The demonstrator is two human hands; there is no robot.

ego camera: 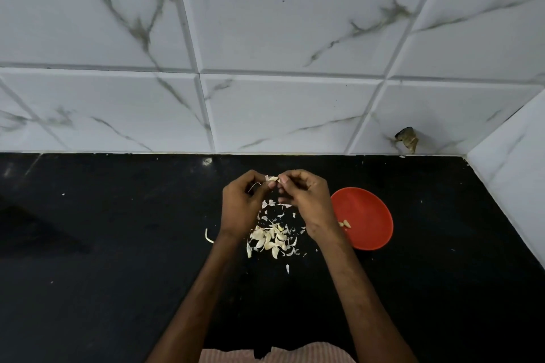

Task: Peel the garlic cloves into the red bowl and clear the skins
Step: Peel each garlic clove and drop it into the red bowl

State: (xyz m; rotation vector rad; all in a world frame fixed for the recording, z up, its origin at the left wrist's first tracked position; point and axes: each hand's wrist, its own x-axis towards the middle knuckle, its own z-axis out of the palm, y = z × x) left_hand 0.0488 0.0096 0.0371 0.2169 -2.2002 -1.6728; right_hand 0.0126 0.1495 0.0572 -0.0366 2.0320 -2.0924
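Note:
Both hands are raised over a black counter (118, 244). My left hand (240, 205) and my right hand (306, 199) pinch one garlic clove (272, 179) between their fingertips, with bits of skin sticking out of it. Below the hands lies a heap of unpeeled cloves and loose skins (272, 237). A red bowl (368, 215) stands just right of my right wrist, with two or three peeled cloves (345, 224) inside near its left edge.
A curved strip of skin (208, 236) lies left of my left wrist, and small flakes dot the counter. A white marble-tiled wall (265, 68) rises behind, with a side wall (513, 168) at the right. A dark chipped spot (408, 138) marks the wall's base.

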